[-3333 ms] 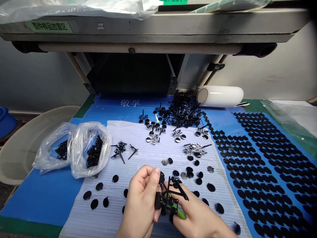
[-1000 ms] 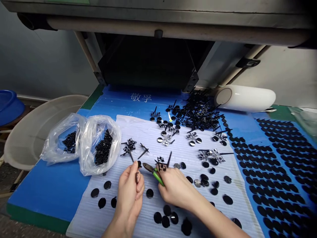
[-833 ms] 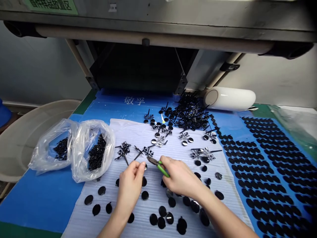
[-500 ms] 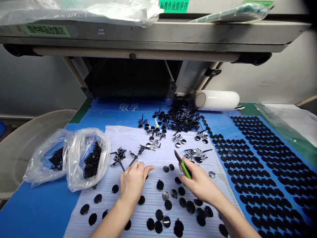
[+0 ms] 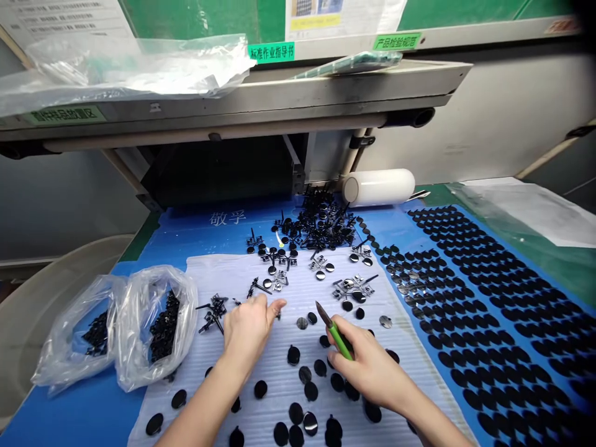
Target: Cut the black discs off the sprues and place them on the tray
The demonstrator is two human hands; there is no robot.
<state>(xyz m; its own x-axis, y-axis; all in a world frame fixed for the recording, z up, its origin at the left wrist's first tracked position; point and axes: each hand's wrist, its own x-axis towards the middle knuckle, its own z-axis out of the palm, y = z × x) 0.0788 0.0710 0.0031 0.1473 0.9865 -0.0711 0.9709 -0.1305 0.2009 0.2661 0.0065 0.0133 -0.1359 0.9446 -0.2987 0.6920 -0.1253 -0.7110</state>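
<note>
While the right hand (image 5: 367, 360) has its fingers wrapped around green-handled metal pliers (image 5: 337, 335), dark tips pointing away and leftward, the left hand (image 5: 246, 329) is turned back-up beside a cluster of branching black plastic frames (image 5: 214, 312). Its thumb sticks out rightward; the other fingers are hidden, so whether they hold anything cannot be told. Between and below the hands, round glossy black discs (image 5: 293, 355) lie scattered on a ribbed white sheet (image 5: 298, 292). Two clear plastic bags (image 5: 189, 335) containing small black parts sit at left.
</note>
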